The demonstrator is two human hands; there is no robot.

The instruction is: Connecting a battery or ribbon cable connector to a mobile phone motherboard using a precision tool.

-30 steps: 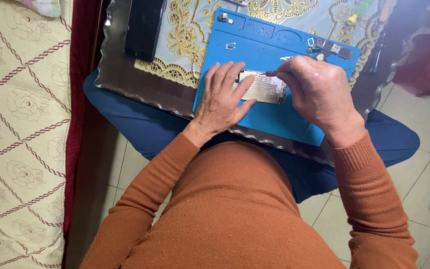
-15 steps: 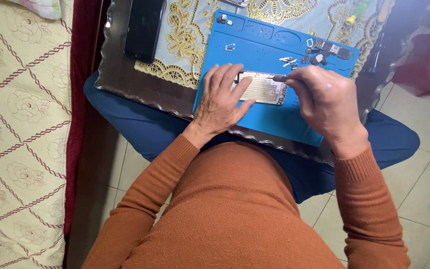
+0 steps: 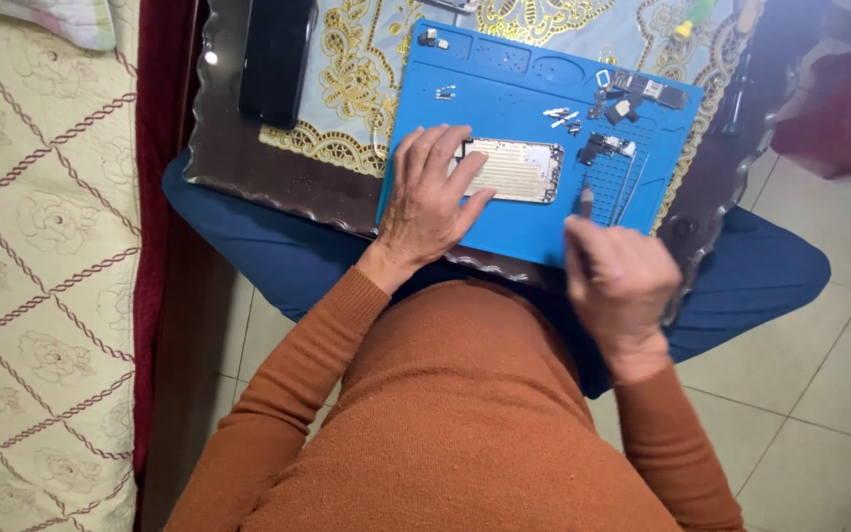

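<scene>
The opened phone shell (image 3: 512,169), a single one, lies face-up on the blue work mat (image 3: 504,232), about the middle of it, its pale inner plate showing. We press our left hand (image 3: 432,202) flat on the mat at the shell's near-left end, fingers spread, two fingertips resting on its edge; this grip is open and clamps nothing. Our right hand (image 3: 621,281) hangs off the mat's near-right corner, over the near edge of the counter (image 3: 248,172), closed in a pinch on one slim tool (image 3: 585,202) whose tip points up toward the mat; the hand is blurred, so we cannot tell the tool's kind.

Toward the mat's far-right corner we count a loose cluster of small dark parts (image 3: 632,97), perhaps six or seven, too small to count surely, with a few tiny pale screws or bits (image 3: 561,116) just left of them and two more small pieces (image 3: 432,39) at the far-left corner. One pair of thin tweezers (image 3: 625,182) lies right of the shell.

One black slab, a phone or case (image 3: 276,59), rests at the counter's far-left side on a gold-patterned cloth (image 3: 347,79). A quilted bed (image 3: 32,246) runs along the left. Nothing lies between the right hand and the shell
</scene>
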